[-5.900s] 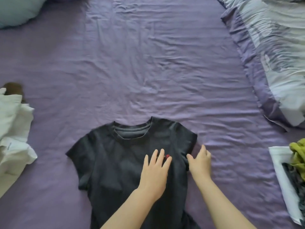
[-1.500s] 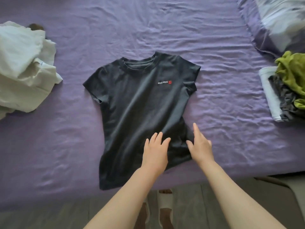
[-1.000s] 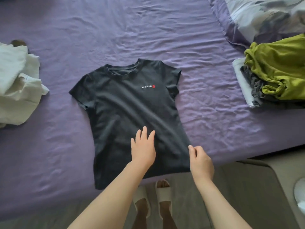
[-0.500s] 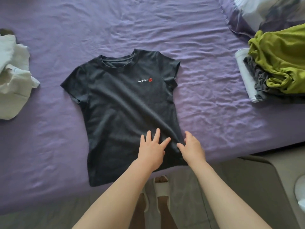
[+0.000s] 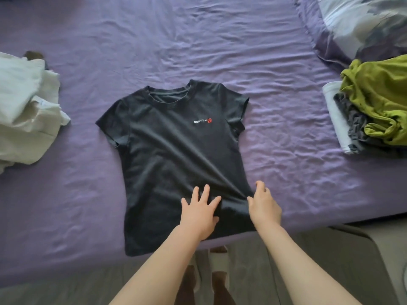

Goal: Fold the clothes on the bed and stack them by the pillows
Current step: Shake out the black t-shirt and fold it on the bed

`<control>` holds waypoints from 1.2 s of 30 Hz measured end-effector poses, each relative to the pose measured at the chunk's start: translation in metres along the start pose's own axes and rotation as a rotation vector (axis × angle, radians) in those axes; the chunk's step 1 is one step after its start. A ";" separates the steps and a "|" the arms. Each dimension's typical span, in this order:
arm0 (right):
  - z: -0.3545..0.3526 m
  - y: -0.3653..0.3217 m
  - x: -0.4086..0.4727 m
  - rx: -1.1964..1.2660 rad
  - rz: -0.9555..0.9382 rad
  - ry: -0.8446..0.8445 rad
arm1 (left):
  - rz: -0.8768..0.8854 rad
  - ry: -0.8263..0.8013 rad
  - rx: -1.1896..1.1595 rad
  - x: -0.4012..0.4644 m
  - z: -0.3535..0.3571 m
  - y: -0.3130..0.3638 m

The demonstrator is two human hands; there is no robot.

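While the dark T-shirt (image 5: 176,155) is lying flat and face up on the purple sheet (image 5: 88,194), with its collar pointing away from the person and its hem reaching the near edge of the bed, both hands are working at its lower right part. The left hand (image 5: 201,213) is resting palm down on the fabric with its fingers spread and straight, pressing the cloth against the mattress. The right hand (image 5: 264,205) is sitting at the shirt's right side seam, just beside the left hand, with its fingers curling and pinching the edge of the fabric, which is bunching into small creases between the two hands. A small white and red logo (image 5: 202,121) is showing on the chest. Off to the left, well apart from the shirt, a rumpled white garment (image 5: 24,111) is lying in a heap. On the right, an olive-green garment (image 5: 378,97) is sitting on top of a grey one (image 5: 350,124) and a folded white one (image 5: 334,119), near a patterned pillow (image 5: 363,25) in the far right corner. Below the bed edge, the person's slippered feet (image 5: 211,274) are standing on the floor.
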State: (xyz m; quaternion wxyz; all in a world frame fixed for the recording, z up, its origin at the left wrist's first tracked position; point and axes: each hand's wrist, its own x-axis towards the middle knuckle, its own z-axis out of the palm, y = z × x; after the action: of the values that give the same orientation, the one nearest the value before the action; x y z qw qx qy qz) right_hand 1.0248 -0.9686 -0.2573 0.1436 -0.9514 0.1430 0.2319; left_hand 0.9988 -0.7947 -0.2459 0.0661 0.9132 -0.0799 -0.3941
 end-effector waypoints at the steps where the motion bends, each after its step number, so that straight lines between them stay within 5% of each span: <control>1: -0.001 0.002 -0.001 -0.009 -0.018 0.026 | -0.022 -0.005 -0.030 0.000 -0.001 -0.002; 6: 0.001 0.002 0.002 -0.134 -0.134 0.072 | -0.012 -0.062 -0.027 -0.001 -0.002 -0.011; 15: -0.004 -0.069 0.043 -0.277 -0.550 -0.073 | -0.017 0.111 -0.018 0.032 -0.037 -0.038; 20: -0.026 -0.110 0.103 -0.436 -0.529 -0.072 | -0.119 0.176 -0.109 0.063 -0.082 -0.088; 26: -0.059 -0.184 0.184 -0.293 -0.569 0.087 | -0.296 0.353 -0.261 0.116 -0.157 -0.172; 31: -0.060 -0.232 0.242 -0.575 -0.522 0.190 | -0.404 0.539 0.080 0.166 -0.201 -0.224; 36: -0.059 -0.239 0.262 -0.672 -0.328 0.239 | -0.466 0.602 0.004 0.194 -0.211 -0.245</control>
State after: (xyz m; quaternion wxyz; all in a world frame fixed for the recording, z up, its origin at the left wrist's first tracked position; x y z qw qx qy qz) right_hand 1.3528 -0.8231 -0.2843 -0.1587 -0.9759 -0.0793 0.1272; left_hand 1.3070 -0.5814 -0.2847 -0.0067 0.9820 0.1520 -0.1122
